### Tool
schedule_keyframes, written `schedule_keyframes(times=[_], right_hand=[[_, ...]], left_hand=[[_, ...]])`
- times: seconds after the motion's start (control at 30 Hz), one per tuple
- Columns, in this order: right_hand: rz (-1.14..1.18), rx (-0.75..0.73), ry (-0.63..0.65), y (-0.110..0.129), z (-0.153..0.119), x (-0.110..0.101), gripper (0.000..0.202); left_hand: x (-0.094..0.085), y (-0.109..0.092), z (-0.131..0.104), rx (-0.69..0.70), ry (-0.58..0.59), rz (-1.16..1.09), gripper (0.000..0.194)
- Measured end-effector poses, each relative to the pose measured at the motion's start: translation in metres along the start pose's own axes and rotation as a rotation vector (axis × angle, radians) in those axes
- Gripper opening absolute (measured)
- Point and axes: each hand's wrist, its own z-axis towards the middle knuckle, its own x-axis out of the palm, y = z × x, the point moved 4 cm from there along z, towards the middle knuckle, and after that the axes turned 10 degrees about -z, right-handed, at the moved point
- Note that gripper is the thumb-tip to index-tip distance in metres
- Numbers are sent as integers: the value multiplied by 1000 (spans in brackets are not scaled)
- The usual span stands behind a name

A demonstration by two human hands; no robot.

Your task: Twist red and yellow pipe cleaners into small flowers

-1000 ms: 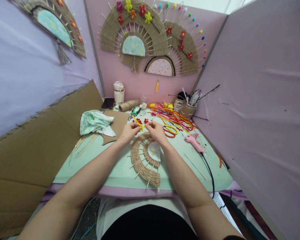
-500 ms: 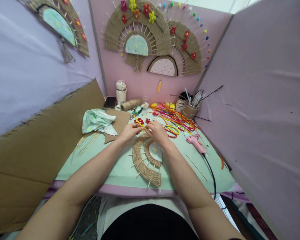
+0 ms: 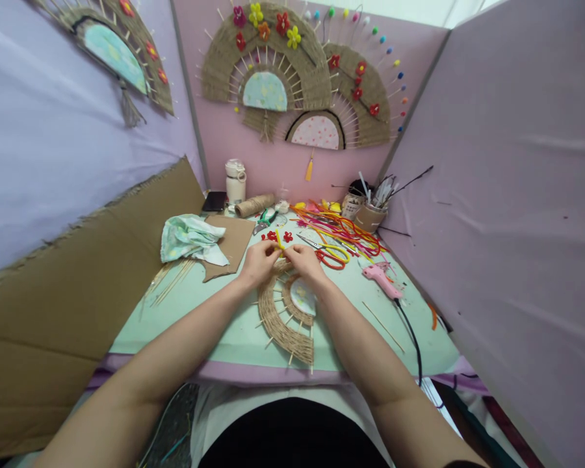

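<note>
Between my two hands is a yellow pipe cleaner [image 3: 279,240], part of it standing up from my fingers. My left hand [image 3: 262,261] pinches it from the left, and my right hand [image 3: 303,261] pinches it from the right, fingertips almost touching. How it is bent is mostly hidden by the fingers. Just below my hands a half-round woven twine fan [image 3: 286,331] lies on the table, with thin sticks poking out and a pale patterned cloth centre. Small red pipe-cleaner flowers [image 3: 288,236] lie just beyond my fingers.
Scissors [image 3: 336,253] and a pile of coloured pipe cleaners [image 3: 344,227] lie to the right, near a corded pink glue gun [image 3: 383,279]. Patterned cloth [image 3: 190,237] lies on cardboard [image 3: 236,234] at left. Pliers [image 3: 264,221], a twine roll [image 3: 255,204] and a bottle [image 3: 236,182] stand behind.
The yellow pipe cleaner's free end has swung from leaning left to nearly upright. My left hand has turned and shifted slightly; the right has moved a little, uncovering the scissor blades.
</note>
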Motion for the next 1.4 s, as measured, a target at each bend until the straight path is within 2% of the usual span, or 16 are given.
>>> schedule_keyframes(times=[0.07, 0.13, 0.23, 0.3, 0.4, 0.5, 0.57, 0.63, 0.8, 1.03, 1.13, 1.2, 1.27, 1.33, 1.4], right_hand=[[-69, -68, 47, 2, 2, -7, 32], [-101, -165, 21, 8, 2, -15, 34], [-88, -299, -4, 18, 0, -17, 33], [-30, -310, 13, 19, 0, -14, 26], [192, -118, 29, 10, 3, -13, 22], [484, 111, 183, -1, 6, -10, 27], [619, 167, 312, -3, 6, -8, 31], [689, 174, 370, -3, 6, -7, 33], [672, 171, 327, -4, 6, -7, 32], [605, 150, 212, -5, 7, -6, 28], [613, 212, 111, -9, 9, -5, 25], [660, 264, 122, -10, 8, 1, 23], [712, 302, 195, -11, 6, 9, 20], [724, 314, 245, -11, 6, 14, 20], [664, 302, 225, -12, 7, 13, 21]], left_hand=[[0, 9, 2, -166, 33, -79, 14], [1, 15, 3, -241, 79, -132, 15], [6, 19, 1, -238, 151, -216, 17], [10, 19, -2, -225, 192, -275, 24], [16, 17, -5, -217, 263, -361, 34], [19, 9, -6, -191, 334, -456, 35], [18, 3, -6, -145, 368, -484, 31], [17, -1, -5, -107, 387, -471, 26], [15, 1, -2, -111, 361, -334, 15], [13, 1, -4, -20, 306, -151, 13], [10, 0, -2, 30, 210, -119, 12], [6, 0, 0, 51, 95, -135, 11], [3, 1, 0, 51, 8, -179, 11], [3, 0, 0, 20, -18, -246, 12], [5, 0, 0, -53, 8, -325, 14]])
